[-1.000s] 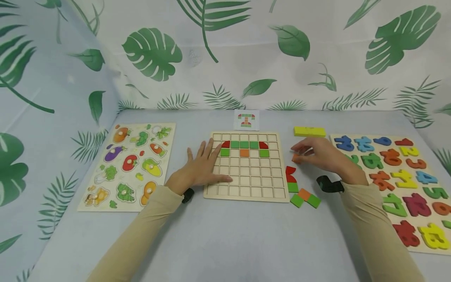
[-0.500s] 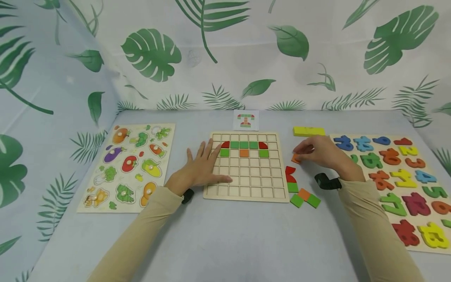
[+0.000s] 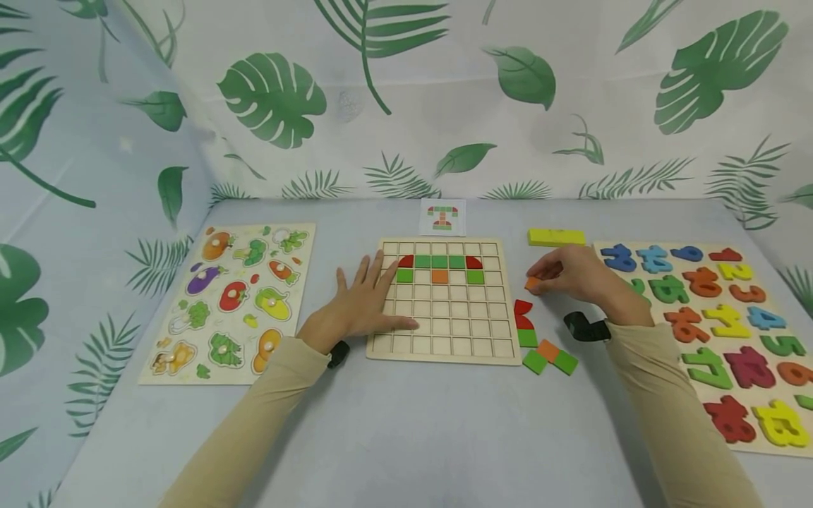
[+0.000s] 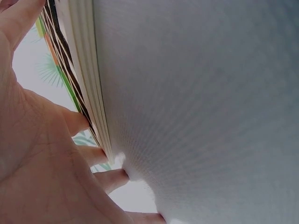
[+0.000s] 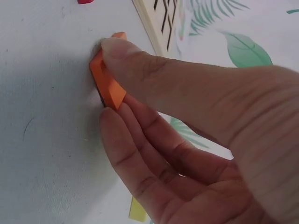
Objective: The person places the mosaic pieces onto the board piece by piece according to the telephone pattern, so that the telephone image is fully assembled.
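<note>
My right hand [image 3: 574, 277] pinches an orange square tile [image 5: 108, 81] between thumb and fingertips, close over the table to the right of the wooden grid board [image 3: 444, 348]. In the right wrist view the tile is tilted, the thumb at one end and the index fingertip at the other. My left hand [image 3: 358, 300] lies spread with straight fingers over the board's left edge, thumb across the lower cells. Red corner pieces [image 3: 474, 262] and several green tiles [image 3: 440, 261] sit in the board's upper rows, with an orange tile [image 3: 440, 276] below the middle green one.
Loose red pieces [image 3: 524, 308], green tiles [image 3: 565, 361] and an orange tile [image 3: 548, 350] lie right of the board. A pattern card [image 3: 442, 216] and a yellow block [image 3: 556, 237] are behind. A vegetable puzzle [image 3: 305, 261] stands left, a number puzzle [image 3: 689, 281] right.
My right fingers have closed on the orange tile, which has tilted and shifted slightly in the grip. The left hand stays on the board.
</note>
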### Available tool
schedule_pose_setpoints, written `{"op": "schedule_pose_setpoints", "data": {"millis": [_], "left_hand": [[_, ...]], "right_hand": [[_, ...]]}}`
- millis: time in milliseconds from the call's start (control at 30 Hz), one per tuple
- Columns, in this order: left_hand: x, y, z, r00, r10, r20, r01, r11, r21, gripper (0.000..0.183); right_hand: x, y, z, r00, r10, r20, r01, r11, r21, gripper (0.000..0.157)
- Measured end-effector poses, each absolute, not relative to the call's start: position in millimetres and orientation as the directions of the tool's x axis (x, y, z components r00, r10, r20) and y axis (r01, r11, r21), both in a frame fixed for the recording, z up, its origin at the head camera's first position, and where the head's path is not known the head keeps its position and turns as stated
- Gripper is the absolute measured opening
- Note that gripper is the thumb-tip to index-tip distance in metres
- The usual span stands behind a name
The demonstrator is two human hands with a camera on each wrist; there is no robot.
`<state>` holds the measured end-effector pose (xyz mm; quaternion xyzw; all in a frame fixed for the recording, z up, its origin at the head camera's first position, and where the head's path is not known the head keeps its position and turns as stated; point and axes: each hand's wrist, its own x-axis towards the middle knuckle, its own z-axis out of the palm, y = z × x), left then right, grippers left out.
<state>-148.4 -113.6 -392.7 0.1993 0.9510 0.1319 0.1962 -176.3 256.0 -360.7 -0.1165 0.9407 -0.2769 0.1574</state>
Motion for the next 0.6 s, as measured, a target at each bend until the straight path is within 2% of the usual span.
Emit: {"op": "schedule_pose_setpoints", "data": {"millis": [233,600], "left_hand": [[-148.4,-112.3,-390.7,-0.843,0.434,-0.317,0.332,0.884,0.329,0.115],[-147.1,-113.1,-391.5,-0.844,0.435,-0.314,0.331,0.883,0.332,0.115]], "right_hand": [[-169.6,257.4,-363.0,-0.940,-0.284,-0.190,-0.133,0.814,-0.565,0.028],[-158.3,252.0,-369.1,-0.959,-0.279,-0.045,-0.201,0.785,-0.586,0.020]]}}
